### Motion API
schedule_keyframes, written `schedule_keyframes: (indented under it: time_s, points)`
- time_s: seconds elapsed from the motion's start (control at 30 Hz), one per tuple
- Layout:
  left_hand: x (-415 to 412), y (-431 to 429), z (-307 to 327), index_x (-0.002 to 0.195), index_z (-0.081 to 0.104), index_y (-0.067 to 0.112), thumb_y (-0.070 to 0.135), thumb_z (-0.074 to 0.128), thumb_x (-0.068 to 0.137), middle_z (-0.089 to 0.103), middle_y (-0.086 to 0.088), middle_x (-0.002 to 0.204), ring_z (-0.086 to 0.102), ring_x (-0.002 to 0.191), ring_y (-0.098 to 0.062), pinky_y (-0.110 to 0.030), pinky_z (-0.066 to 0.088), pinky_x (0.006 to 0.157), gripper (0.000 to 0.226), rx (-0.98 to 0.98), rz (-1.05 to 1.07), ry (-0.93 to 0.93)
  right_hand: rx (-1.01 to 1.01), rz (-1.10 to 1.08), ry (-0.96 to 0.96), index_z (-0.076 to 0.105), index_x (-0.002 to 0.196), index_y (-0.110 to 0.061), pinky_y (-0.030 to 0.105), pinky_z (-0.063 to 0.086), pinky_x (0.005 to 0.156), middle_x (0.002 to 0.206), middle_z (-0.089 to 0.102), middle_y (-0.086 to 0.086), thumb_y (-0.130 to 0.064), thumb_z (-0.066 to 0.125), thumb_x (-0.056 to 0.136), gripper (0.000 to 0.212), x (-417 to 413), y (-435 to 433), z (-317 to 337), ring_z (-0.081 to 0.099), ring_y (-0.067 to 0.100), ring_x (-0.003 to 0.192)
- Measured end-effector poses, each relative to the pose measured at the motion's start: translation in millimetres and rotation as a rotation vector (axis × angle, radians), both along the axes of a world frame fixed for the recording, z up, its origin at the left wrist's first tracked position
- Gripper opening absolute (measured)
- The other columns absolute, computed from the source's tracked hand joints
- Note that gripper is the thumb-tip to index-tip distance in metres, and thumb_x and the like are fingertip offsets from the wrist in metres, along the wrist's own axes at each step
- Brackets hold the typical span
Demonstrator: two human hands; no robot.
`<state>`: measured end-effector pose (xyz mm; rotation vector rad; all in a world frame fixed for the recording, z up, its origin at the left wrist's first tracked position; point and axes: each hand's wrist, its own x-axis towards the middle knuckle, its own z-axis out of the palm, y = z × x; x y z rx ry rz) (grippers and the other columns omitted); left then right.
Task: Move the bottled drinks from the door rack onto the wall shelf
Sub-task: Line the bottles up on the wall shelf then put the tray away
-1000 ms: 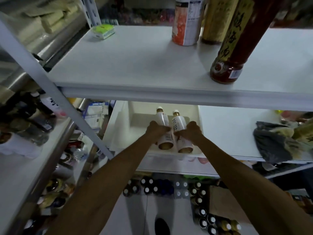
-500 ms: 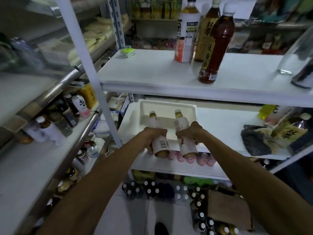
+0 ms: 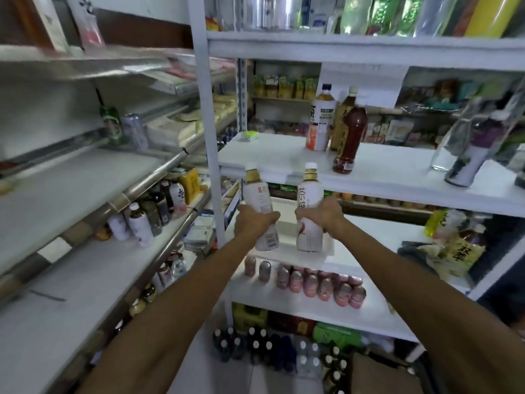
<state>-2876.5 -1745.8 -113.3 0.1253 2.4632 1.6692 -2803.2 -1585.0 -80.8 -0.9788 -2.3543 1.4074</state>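
Bottles [image 3: 310, 191] upright before shelf [image 3: 397, 172] edge

Your left hand [image 3: 255, 223] holds the left bottle [image 3: 257, 194] upright; your right hand [image 3: 324, 214] holds the right bottle [image 3: 309, 191] upright. The two stand side by side, apart, before the front edge of the wall shelf [image 3: 397, 177], caps level with that edge. On that shelf, right of and behind them, three bottles [image 3: 319, 123] stand close together. A small packet [image 3: 248, 135] lies at its rear left. Below your hands a tray [image 3: 287, 245] lies on the lower shelf. A row of bottles [image 3: 312, 282] sits on the next shelf down. The upright post [image 3: 207, 137] stands left of your left hand.
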Motion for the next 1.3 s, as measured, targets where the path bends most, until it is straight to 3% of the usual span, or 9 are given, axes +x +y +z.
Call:
schedule_keyframes:
  time_s: [0.1, 0.2, 0.3, 0.4, 0.57, 0.7, 0.9, 1.07, 1.3]
  points:
    - [1, -11, 46, 0.117, 0.038, 0.012, 0.038, 0.083, 0.068, 0.056, -0.007, 0.11, 0.059, 0.104, -0.027, -0.04, 0.053, 0.086, 0.072, 0.007, 0.038, 0.148, 0.034, 0.013, 0.146, 0.044, 0.115, -0.01, 0.047, 0.059, 0.075, 0.1, 0.062, 0.009, -0.038, 0.085, 0.04, 0.09, -9, -6, 35, 0.064, 0.028, 0.091]
    - [-1, -22, 86, 0.122, 0.037, 0.01, 0.041, 0.082, 0.069, 0.057, -0.01, 0.116, 0.058, 0.108, -0.031, -0.042, 0.052, 0.086, 0.076, -0.052, 0.082, 0.278, 0.121, 0.018, 0.269, 0.041, 0.12, -0.013, 0.044, 0.056, 0.084, 0.107, 0.06, 0.006, -0.043, 0.087, 0.04, 0.097, -11, -19, 75, 0.061, 0.027, 0.098]
    - [-1, -34, 112, 0.126, 0.038, 0.008, 0.037, 0.081, 0.071, 0.057, -0.011, 0.119, 0.059, 0.108, -0.031, -0.039, 0.051, 0.083, 0.076, -0.062, 0.117, 0.384, 0.17, 0.073, 0.313, 0.037, 0.124, -0.009, 0.038, 0.052, 0.083, 0.107, 0.052, 0.004, -0.03, 0.089, 0.055, 0.089, -16, -30, 102, 0.054, 0.024, 0.097]
    - [-1, -43, 125, 0.124, 0.04, 0.008, 0.038, 0.082, 0.071, 0.058, -0.01, 0.119, 0.06, 0.107, -0.03, -0.035, 0.048, 0.078, 0.074, -0.1, 0.184, 0.42, 0.175, 0.113, 0.373, 0.04, 0.121, -0.013, 0.045, 0.055, 0.085, 0.108, 0.057, 0.003, -0.03, 0.091, 0.049, 0.09, -26, -38, 111, 0.06, 0.027, 0.101]
    - [2, -67, 122, 0.119, 0.046, 0.014, 0.048, 0.083, 0.066, 0.061, -0.007, 0.116, 0.062, 0.104, -0.028, -0.034, 0.049, 0.075, 0.073, -0.151, 0.278, 0.468, 0.209, 0.232, 0.371, 0.042, 0.123, -0.013, 0.04, 0.052, 0.084, 0.117, 0.059, 0.006, -0.032, 0.092, 0.056, 0.086, -40, -68, 115, 0.06, 0.028, 0.106]
    - [2, -92, 115, 0.118, 0.047, 0.011, 0.048, 0.081, 0.069, 0.062, -0.01, 0.118, 0.061, 0.105, -0.029, -0.029, 0.042, 0.071, 0.07, -0.198, 0.343, 0.478, 0.217, 0.321, 0.377, 0.042, 0.127, -0.013, 0.041, 0.05, 0.087, 0.123, 0.059, 0.008, -0.038, 0.092, 0.057, 0.089, -55, -98, 112, 0.06, 0.03, 0.111]
    - [6, -147, 109, 0.112, 0.044, 0.013, 0.054, 0.08, 0.067, 0.062, -0.01, 0.111, 0.063, 0.099, -0.03, -0.035, 0.051, 0.074, 0.07, -0.257, 0.503, 0.441, 0.197, 0.467, 0.363, 0.043, 0.126, -0.014, 0.032, 0.046, 0.077, 0.123, 0.06, 0.007, -0.038, 0.091, 0.058, 0.087, -74, -154, 105, 0.06, 0.03, 0.109]
    - [22, -206, 103, 0.108, 0.041, 0.016, 0.054, 0.08, 0.068, 0.062, -0.009, 0.111, 0.062, 0.099, -0.029, -0.035, 0.05, 0.073, 0.067, -0.301, 0.658, 0.381, 0.144, 0.594, 0.367, 0.046, 0.121, -0.016, 0.036, 0.051, 0.08, 0.122, 0.062, 0.007, -0.032, 0.092, 0.056, 0.081, -82, -215, 99, 0.062, 0.029, 0.106]
    - [55, -292, 98, 0.113, 0.042, 0.017, 0.051, 0.08, 0.069, 0.062, -0.01, 0.116, 0.062, 0.103, -0.03, -0.042, 0.054, 0.084, 0.068, -0.316, 0.905, 0.321, 0.073, 0.806, 0.39, 0.044, 0.112, -0.018, 0.033, 0.048, 0.077, 0.118, 0.063, 0.005, -0.029, 0.092, 0.059, 0.073, -75, -307, 95, 0.062, 0.026, 0.099]
